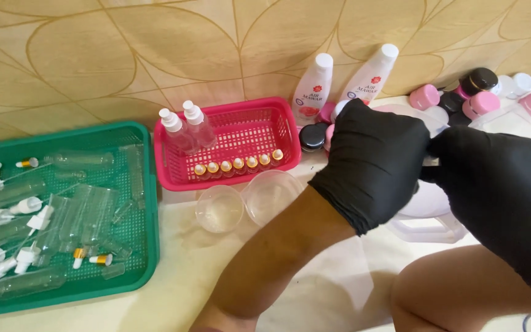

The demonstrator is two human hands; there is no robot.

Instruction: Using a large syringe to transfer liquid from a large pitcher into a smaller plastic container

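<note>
Jug (428, 215), mostly hidden, seemingly gripped by both gloved hands (376, 163).

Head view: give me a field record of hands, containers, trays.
left hand: black glove, over a clear container, contact hidden
right hand: black glove, on the same clear container
pink basket: two pink spray bottles upright, row of gold-capped vials along front edge
green tray: empty clear bottles and white pump heads, lying loose
clear cups: two, in front of pink basket
white bottles: two, leaning on the wall
jars: pink and black lids, back right
</note>
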